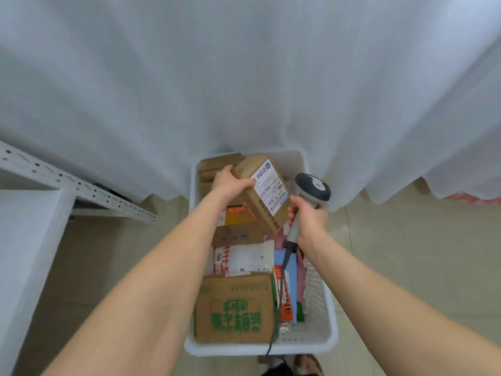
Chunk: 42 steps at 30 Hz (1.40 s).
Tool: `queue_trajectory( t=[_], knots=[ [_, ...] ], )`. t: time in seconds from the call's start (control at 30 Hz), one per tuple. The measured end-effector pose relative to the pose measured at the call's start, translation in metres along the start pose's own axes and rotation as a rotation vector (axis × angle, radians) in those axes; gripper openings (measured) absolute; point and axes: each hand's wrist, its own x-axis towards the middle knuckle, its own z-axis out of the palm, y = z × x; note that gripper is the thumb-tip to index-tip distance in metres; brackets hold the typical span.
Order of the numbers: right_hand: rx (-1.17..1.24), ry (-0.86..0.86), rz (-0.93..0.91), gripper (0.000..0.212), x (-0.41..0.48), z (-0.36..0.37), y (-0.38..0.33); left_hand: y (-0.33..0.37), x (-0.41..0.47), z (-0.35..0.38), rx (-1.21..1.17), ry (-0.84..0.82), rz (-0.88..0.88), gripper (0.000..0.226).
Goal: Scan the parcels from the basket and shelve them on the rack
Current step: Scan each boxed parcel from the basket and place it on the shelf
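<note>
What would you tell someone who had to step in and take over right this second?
Left hand grips a brown labelled box, lifted above the white basket, label facing up.
Right hand grips the scanner by its handle, head beside the label.
Done: one box picked up; whether it has been scanned cannot be told.
Left: scan it, shelve it on the white rack to the left, then work through the many parcels lying in the basket, such as the large green-printed carton.
</note>
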Motion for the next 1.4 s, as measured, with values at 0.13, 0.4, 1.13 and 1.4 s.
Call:
queue_trajectory(
  t=[0.13,0.4,1.13,1.4],
  knots=[
    [-0.018,-0.029,-0.018,0.017,-0.077,0.022,-0.048,0.049,-0.059,-0.08,-0.161,-0.021,-0.038,0.08],
    [-0.034,-0.094,-0.087,0.036,-0.22,0.048,-0.137,0.122,-0.176,-0.222,-0.299,0.012,0.014,0.056],
    [-0.066,-0.685,-0.07,0.047,-0.482,-0.045,-0.137,0.131,-0.488,-0.282,-0.554,0.129,0.217,0.052],
    [-0.092,-0.683,-0.166,0.042,-0.544,-0.131,-0.119,0.065,-0.595,-0.226,-0.585,-0.011,0.178,0.063]
  ],
)
